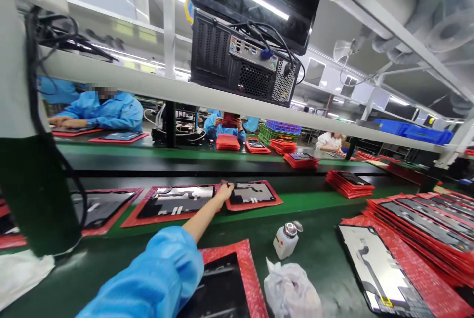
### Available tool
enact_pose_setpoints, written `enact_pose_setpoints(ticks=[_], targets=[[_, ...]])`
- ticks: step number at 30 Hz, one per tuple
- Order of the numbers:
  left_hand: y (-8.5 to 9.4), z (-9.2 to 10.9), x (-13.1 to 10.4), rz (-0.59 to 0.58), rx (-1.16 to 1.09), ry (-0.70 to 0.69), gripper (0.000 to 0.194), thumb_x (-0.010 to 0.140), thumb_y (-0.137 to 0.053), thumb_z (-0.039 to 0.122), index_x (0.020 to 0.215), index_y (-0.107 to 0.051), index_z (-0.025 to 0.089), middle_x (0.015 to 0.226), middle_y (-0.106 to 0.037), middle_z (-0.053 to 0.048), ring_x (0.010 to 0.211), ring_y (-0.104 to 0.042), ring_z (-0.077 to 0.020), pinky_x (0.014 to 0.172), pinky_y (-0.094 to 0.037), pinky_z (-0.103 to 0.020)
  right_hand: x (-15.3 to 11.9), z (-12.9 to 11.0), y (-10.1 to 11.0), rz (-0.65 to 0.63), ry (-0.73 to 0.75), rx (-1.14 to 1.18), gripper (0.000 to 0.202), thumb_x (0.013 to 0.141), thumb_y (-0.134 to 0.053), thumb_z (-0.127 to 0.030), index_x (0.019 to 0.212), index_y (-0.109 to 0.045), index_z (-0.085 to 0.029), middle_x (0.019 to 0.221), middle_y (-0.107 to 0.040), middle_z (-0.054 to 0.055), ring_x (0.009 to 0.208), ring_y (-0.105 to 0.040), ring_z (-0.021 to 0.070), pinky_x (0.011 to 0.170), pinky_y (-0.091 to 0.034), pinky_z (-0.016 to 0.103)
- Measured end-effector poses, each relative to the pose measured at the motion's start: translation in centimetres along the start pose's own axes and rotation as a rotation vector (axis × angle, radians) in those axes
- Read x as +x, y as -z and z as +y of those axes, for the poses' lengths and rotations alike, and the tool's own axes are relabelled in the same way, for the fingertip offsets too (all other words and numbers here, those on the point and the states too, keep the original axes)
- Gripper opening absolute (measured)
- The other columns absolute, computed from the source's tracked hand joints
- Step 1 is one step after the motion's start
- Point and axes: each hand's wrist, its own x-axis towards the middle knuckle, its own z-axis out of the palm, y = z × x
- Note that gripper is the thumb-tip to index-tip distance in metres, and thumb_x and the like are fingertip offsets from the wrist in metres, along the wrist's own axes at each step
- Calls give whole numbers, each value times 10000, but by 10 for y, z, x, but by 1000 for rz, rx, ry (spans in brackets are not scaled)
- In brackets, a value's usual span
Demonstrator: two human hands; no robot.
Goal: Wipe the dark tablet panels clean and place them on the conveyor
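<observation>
My left hand (225, 191), in a blue sleeve, reaches across the green bench. Its fingers are closed at the left corner of a red bubble-wrap sheet (277, 198) that carries a tablet display panel (254, 193). Just left of the hand, another display panel (177, 199) lies on red wrap. Below my forearm is a black display panel (222, 288) on red bubble wrap, partly covered by the sleeve. My right hand is out of view.
A white pump bottle (286, 241) stands beside a crumpled white cloth (292, 291). At right, a silver-backed panel (381, 268) leans by a tall stack of wrapped panels (425, 224). A shelf beam (237, 96) crosses overhead with a computer (240, 56). Co-workers sit opposite.
</observation>
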Motion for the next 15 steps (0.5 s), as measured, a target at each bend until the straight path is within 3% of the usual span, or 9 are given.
enact_pose_setpoints(ticks=[2, 5, 6, 8, 10, 12, 15], targets=[[29, 16, 1, -19, 153, -49, 391, 893, -616, 344, 1248, -570, 186, 1283, -596, -104, 1084, -617, -247, 896, -527, -472, 7, -20, -15, -80, -163, 17, 168, 869, -503, -224, 721, -575, -261, 592, -649, -3, 427, -589, 147, 416, -489, 225], [89, 50, -16, -90, 374, -129, 289, 879, -630, 345, 1110, -642, 173, 1206, -648, -82, 1074, -617, -236, 930, -494, -465, 12, -65, -69, -322, -335, -177, 239, 792, -630, -252, 591, -502, -236, 525, -605, -11, 459, -588, 143, 385, -372, 218], [111, 61, -29, -113, 444, -151, 232, 854, -652, 342, 1014, -672, 176, 1135, -684, -65, 1051, -624, -236, 936, -476, -439, 9, -83, -93, -430, -264, -267, 228, 777, -649, -232, 587, -522, -226, 537, -614, -6, 496, -607, 149, 392, -344, 224], [154, 75, -65, -133, 575, -182, 142, 766, -694, 356, 819, -698, 224, 948, -739, -23, 961, -640, -250, 900, -444, -350, 0, -119, -143, -631, 85, -373, 133, 757, -642, -137, 654, -606, -214, 655, -676, 5, 609, -647, 163, 448, -349, 241], [192, 74, -111, -130, 688, -186, 160, 709, -679, 422, 731, -680, 263, 762, -727, 5, 789, -641, -249, 781, -431, -314, -7, -144, -179, -725, 383, -395, 124, 718, -667, -97, 683, -633, -211, 737, -699, -4, 673, -652, 159, 503, -378, 242], [222, 55, -159, -98, 791, -160, 225, 695, -630, 500, 698, -627, 276, 602, -660, 18, 630, -604, -240, 667, -401, -310, 0, -150, -187, -691, 386, -420, 147, 710, -711, -141, 632, -604, -204, 673, -669, -22, 628, -630, 144, 502, -382, 231], [246, 8, -220, -73, 899, -59, 330, 714, -512, 609, 680, -517, 281, 571, -616, 30, 578, -589, -219, 620, -394, -297, 30, -122, -144, -454, 127, -521, 219, 832, -650, -228, 625, -586, -196, 615, -628, -14, 551, -597, 136, 467, -361, 230]])
